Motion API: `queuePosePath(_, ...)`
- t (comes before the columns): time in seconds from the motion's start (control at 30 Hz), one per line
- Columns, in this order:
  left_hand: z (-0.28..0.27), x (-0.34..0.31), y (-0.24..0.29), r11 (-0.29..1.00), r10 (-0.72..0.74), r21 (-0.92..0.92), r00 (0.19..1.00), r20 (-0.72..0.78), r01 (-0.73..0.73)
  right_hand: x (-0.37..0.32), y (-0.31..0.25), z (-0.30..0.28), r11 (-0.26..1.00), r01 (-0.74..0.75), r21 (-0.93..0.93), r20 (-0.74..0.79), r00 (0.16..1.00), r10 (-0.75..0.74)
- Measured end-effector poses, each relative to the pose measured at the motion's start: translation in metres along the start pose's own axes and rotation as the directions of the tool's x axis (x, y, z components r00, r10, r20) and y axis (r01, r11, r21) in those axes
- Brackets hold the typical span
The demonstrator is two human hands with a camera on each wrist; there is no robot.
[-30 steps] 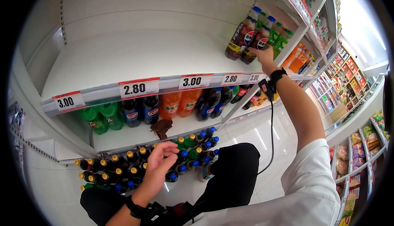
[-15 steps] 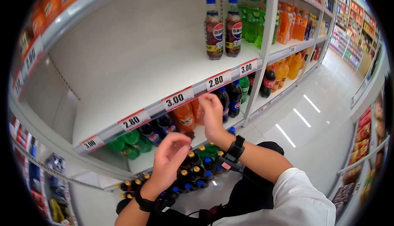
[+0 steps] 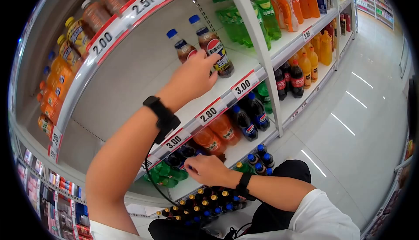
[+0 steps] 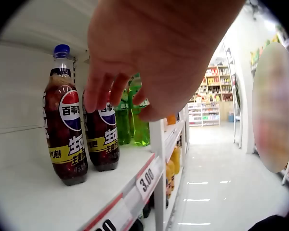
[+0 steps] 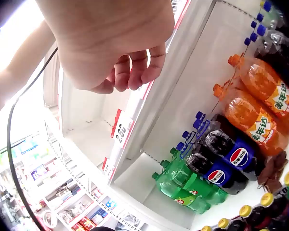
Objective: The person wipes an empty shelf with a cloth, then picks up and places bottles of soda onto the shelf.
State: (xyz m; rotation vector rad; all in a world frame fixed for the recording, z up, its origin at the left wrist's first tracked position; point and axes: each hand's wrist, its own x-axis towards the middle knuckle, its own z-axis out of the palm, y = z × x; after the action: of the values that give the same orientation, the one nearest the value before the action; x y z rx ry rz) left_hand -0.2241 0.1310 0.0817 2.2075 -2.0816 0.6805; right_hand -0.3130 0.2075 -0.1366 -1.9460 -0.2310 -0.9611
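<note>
Upright on the shelf (image 4: 33, 202), two cola bottles (image 4: 66, 125) stood near the left hand (image 3: 190, 83).
Its fingers were loosely apart, contact unclear; the right hand (image 3: 209, 170), lower down, hung empty with fingers loosely curled. Green bottles (image 3: 266, 13) stood just beyond the cola bottles.

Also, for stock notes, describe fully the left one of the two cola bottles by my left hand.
The left cola bottle is clear, plastic by its look, and dark inside, its blue cap on. A dark collar, a round red, white and blue emblem and a yellow band show. It stands upright on the shelf, just beside the second cola bottle. The left hand is near; contact cannot be told.
</note>
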Motion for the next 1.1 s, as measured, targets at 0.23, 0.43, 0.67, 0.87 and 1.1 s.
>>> queuePosePath(0.23, 0.057, 0.052, 0.002, 0.809, -0.217, -0.4, 0.85, 0.48, 0.432, -0.001, 0.003, 0.004, 0.986, 0.162, 0.046, 0.073, 0.984, -0.165)
queuePosePath(0.43, 0.079, 0.07, 0.001, 0.702, -0.286, -0.426, 0.774, 0.565, 0.571, 0.004, -0.007, -0.006, 0.988, 0.1, 0.119, 0.235, 0.964, -0.126)
queuePosePath(0.67, 0.083, 0.084, -0.003, 0.71, -0.33, -0.364, 0.741, 0.585, 0.603, 0.004, 0.002, 0.009, 0.975, 0.14, 0.174, 0.13, 0.978, -0.164)
queuePosePath(0.87, 0.099, 0.11, -0.019, 0.667, -0.385, -0.33, 0.688, 0.615, 0.668, 0.002, 0.008, 0.016, 0.992, 0.088, 0.091, 0.217, 0.97, -0.106)
queuePosePath(1.1, 0.13, 0.146, -0.046, 0.662, -0.438, -0.308, 0.687, 0.581, 0.683, -0.001, 0.018, 0.044, 0.954, 0.283, 0.097, 0.3, 0.906, -0.299)
